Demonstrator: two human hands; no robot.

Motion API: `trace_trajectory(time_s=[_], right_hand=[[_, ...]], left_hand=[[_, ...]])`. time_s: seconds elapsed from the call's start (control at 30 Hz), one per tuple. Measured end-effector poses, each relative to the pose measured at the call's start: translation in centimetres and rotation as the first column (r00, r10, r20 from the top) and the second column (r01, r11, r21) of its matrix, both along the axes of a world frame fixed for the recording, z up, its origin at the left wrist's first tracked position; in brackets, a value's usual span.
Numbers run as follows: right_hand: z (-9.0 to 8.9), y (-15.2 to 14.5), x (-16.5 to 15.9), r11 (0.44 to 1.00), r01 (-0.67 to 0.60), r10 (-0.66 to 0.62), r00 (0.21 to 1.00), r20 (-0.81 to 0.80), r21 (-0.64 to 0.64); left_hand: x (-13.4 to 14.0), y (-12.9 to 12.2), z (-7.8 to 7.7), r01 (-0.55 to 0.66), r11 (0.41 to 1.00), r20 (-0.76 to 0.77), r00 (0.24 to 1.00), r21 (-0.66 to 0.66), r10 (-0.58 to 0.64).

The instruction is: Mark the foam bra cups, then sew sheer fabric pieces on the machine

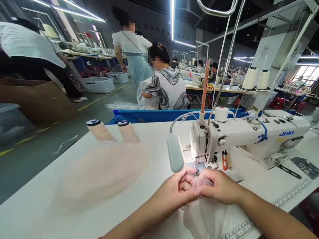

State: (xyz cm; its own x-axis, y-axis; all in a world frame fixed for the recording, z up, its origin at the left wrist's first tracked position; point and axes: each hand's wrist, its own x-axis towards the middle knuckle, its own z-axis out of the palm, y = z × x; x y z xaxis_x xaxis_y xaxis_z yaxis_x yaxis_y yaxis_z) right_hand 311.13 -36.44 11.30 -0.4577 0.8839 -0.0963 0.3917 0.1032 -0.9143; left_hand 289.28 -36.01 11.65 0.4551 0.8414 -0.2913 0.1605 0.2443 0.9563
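My left hand (185, 187) and my right hand (219, 187) meet just in front of the needle of a white sewing machine (251, 132). Both are closed, thumbs almost touching, pinching a thin, sheer pale fabric (206, 215). From my fingers the fabric drapes down over the table's front edge. Close behind my fingertips is the presser foot (197, 167), partly hidden by them. A grey lamp head (175, 152) hangs left of the needle and lights the spot. Orange thread snips (224, 160) lie right of the needle area.
Sheer beige fabric (104, 169) spreads over the left of the white table (159, 132). Two thread cones (101, 130) stand behind it. Black tweezers (289, 171) lie right, near a ruler strip (291, 192). A seated person (169, 86) and others are beyond the table.
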Motion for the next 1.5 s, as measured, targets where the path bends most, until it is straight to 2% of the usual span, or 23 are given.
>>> trace_trajectory(time_s=[0.23, 0.37, 0.47, 0.6, 0.7, 0.87, 1.0, 1.13, 1.27, 1.4, 1.5], right_hand=[[0.5, -0.8, 0.0, 0.997, 0.054, -0.057, 0.997, 0.058, 0.050], [0.7, -0.9, -0.1, 0.985, 0.062, -0.076, 0.994, 0.083, 0.164], [0.5, -1.0, -0.2, 0.969, 0.081, -0.095, 0.994, 0.050, 0.233], [0.2, -1.1, -0.6, 0.959, 0.098, -0.104, 0.995, 0.007, 0.265], [0.0, -1.2, -1.0, 0.956, 0.113, -0.117, 0.993, -0.003, 0.270], [-0.2, -1.2, -1.1, 0.968, 0.145, -0.138, 0.989, -0.047, 0.205], [-0.6, -1.3, -1.2, 0.968, 0.184, -0.174, 0.982, -0.069, 0.172], [-0.7, -1.3, -1.2, 0.968, 0.187, -0.188, 0.982, -0.009, 0.167], [-0.7, -1.3, -1.2, 0.964, 0.180, -0.185, 0.983, 0.010, 0.194], [-0.8, -1.3, -1.2, 0.959, 0.184, -0.197, 0.980, 0.040, 0.215], [-1.1, -1.2, -1.3, 0.948, 0.184, -0.207, 0.976, 0.062, 0.259]], left_hand=[[0.2, 0.2, -0.4, 0.082, 0.989, -0.187, 0.981, 0.122, -0.058], [0.2, -0.1, -0.5, 0.114, 0.979, -0.244, 0.967, 0.170, -0.071], [0.4, -0.4, -0.5, 0.113, 0.974, -0.269, 0.961, 0.196, -0.058], [0.6, -0.8, -0.6, 0.118, 0.951, -0.291, 0.956, 0.287, -0.031], [0.8, -1.0, -0.7, 0.049, 0.937, -0.252, 0.967, 0.346, 0.043], [1.2, -1.1, -1.4, -0.052, 0.956, -0.147, 0.984, 0.289, 0.098], [1.3, -1.1, -1.8, -0.102, 0.965, -0.133, 0.982, 0.242, 0.137], [1.5, -1.3, -1.3, -0.083, 0.986, -0.137, 0.985, 0.147, 0.103], [1.5, -1.5, -1.0, -0.064, 0.988, -0.150, 0.985, 0.139, 0.085], [1.4, -1.6, -1.1, -0.068, 0.964, -0.173, 0.978, 0.257, 0.115], [1.2, -1.3, -1.2, -0.024, 0.899, -0.261, 0.953, 0.438, 0.152]])
